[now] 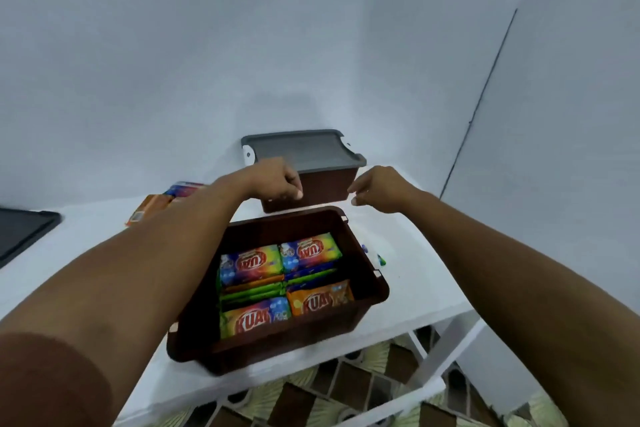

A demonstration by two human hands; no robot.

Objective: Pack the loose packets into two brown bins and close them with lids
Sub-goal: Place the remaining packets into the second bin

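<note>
A: Bins?
B: Two. Near brown bin (367,291) is sitting open, showing four KUAT packets (280,282), presumably awaiting the spare lid (24,236) lying to the left. Far bin (322,187) is wearing its grey lid (304,149).
A: Hands?
B: Left hand (277,180) is curling at that lid's corner, grip unclear. Right hand (377,189) is hovering loosely curled, holding nothing.
</note>
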